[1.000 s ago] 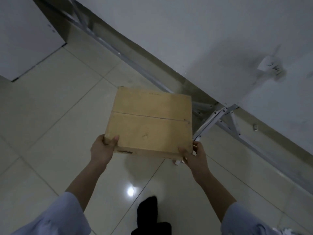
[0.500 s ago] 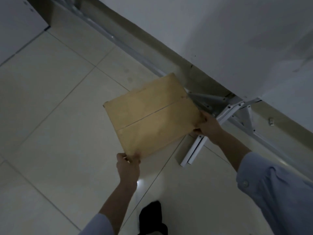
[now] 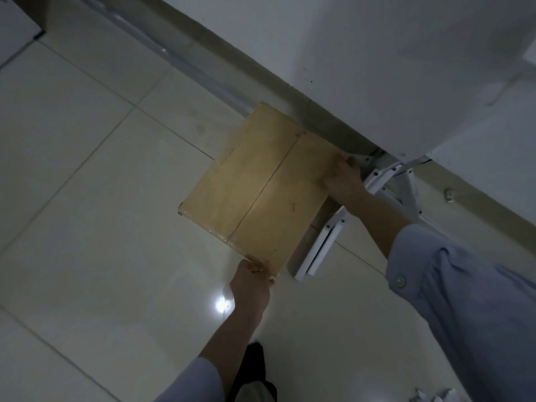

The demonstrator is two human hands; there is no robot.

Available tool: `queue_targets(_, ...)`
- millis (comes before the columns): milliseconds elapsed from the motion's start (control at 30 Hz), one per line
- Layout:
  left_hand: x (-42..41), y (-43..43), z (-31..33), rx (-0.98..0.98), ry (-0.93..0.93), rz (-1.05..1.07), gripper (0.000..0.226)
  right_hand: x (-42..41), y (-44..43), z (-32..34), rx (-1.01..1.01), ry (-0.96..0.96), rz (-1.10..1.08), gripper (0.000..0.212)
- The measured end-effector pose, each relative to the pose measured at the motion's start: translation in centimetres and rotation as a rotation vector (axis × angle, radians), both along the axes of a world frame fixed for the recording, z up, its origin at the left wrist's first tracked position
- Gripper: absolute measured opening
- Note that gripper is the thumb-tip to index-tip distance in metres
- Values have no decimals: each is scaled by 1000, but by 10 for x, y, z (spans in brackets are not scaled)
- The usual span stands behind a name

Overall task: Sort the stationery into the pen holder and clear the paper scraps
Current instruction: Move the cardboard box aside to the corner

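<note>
A flat brown cardboard box (image 3: 261,187) with a taped seam across its top is held over the tiled floor, beside the white table. My left hand (image 3: 252,282) grips its near corner from below. My right hand (image 3: 342,178) holds its right edge, close to the table's white metal leg (image 3: 322,245). Some white paper scraps (image 3: 435,397) show at the bottom right edge. No pen holder or stationery is in view.
The white table top (image 3: 406,68) fills the upper right, with its white metal frame (image 3: 406,181) running underneath. Glossy pale floor tiles (image 3: 101,213) spread to the left. A white cabinet corner (image 3: 14,33) is at top left. My dark shoe (image 3: 255,369) is below.
The box has turned clockwise and moved toward the table's leg. My right hand has gone to its far right edge, my left hand to the near corner.
</note>
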State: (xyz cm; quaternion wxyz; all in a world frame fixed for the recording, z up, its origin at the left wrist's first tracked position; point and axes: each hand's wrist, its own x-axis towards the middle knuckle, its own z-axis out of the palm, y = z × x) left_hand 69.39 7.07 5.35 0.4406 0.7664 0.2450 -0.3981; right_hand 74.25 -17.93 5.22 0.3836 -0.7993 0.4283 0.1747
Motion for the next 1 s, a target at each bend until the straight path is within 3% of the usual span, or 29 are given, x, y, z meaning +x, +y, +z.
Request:
queue_targets(100, 0, -1, -1, 63, -37, -60, 14, -2, 3, -4, 25, 37, 94, 17)
queue_targets(200, 1, 0, 1, 102, -29, -109, 7, -11, 13, 4, 57, 13, 87, 59)
queue_targets(300, 2, 2, 6, 121, -51, -142, 18, -27, 29, 13, 130, -133, 22, 72)
queue_targets(467, -7, 12, 38, 209, -224, -250, 22, -81, 65, 29, 104, -254, -102, 55)
queue_targets(633, -15, 18, 87, 185, -392, -389, 28, -148, 90, 47, 143, -103, -274, 55)
queue_targets(1000, -106, 3, 177, 174, -613, -666, 27, -301, 121, 127, 235, -91, -398, 44)
